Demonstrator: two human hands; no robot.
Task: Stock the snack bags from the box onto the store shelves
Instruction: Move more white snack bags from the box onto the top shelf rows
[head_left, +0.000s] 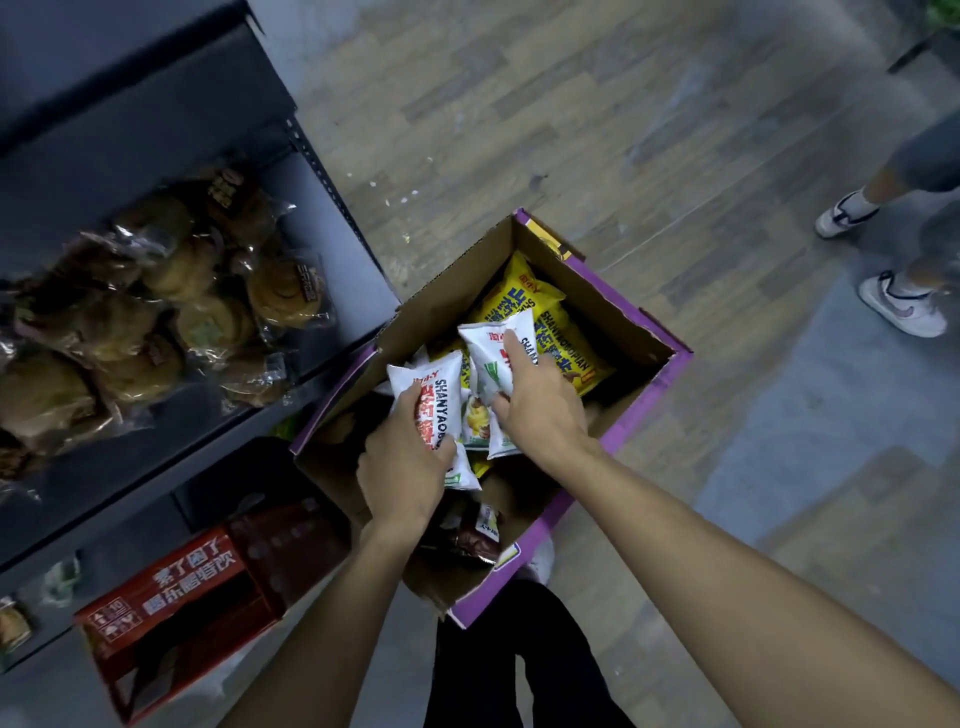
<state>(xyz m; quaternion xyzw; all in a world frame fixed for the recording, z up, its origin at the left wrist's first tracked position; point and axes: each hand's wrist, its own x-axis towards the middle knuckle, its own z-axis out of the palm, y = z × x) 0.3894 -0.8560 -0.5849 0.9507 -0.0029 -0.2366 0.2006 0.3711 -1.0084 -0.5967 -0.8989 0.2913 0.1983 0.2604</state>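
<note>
Floor (597, 130): wood-look planks, with the box standing on it beside the shelving.
Shelving unit (130, 93): dark metal, at the left; its middle shelf carries wrapped goods.
Cardboard box (639, 415): open, brown inside and purple outside, just beside the shelf edge and in front of the person's legs.
Red carton (176, 597): printed with white characters, on the floor under the lower shelf, left of the box.
Wrapped pastries (156, 312): round brown buns in clear film, heaped on the middle shelf.
Yellow snack bags (530, 306): lying in the far corner of the box.
Left hand (402, 467): fingers curled round a white snack bag, held over the box.
Right hand (540, 405): fingers and thumb gripping a second white bag, index finger laid along its face.
Left white snack bag (436, 395): red lettering, raised above the box's contents.
Right white snack bag (493, 353): just beside the first, over the yellow bags.
Sneakers (901, 309): white, another person's, at the right edge.
</note>
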